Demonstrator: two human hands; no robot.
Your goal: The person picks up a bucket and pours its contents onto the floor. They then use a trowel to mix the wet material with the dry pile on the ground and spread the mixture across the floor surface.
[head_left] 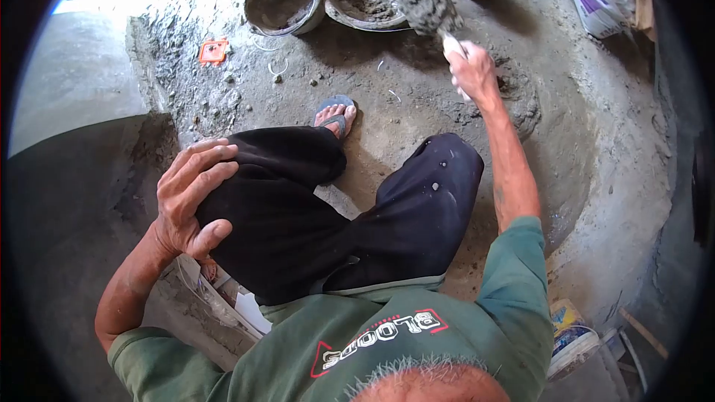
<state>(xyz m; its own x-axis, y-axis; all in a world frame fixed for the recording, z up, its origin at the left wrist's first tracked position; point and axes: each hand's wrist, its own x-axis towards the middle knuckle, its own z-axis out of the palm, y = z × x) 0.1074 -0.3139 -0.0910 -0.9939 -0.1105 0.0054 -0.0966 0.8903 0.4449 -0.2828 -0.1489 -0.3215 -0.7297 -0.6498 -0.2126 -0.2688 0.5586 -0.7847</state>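
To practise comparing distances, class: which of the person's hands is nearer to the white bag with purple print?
The right hand: it grips a loaded trowel, left of the bag and slightly closer in. The left hand rests on the left knee, much farther from it.

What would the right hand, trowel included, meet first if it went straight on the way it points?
Probably the middle bucket: the trowel in the right hand points toward it, and its load of wet mortar overlaps the rim in view. Depth is unclear, so it might pass above.
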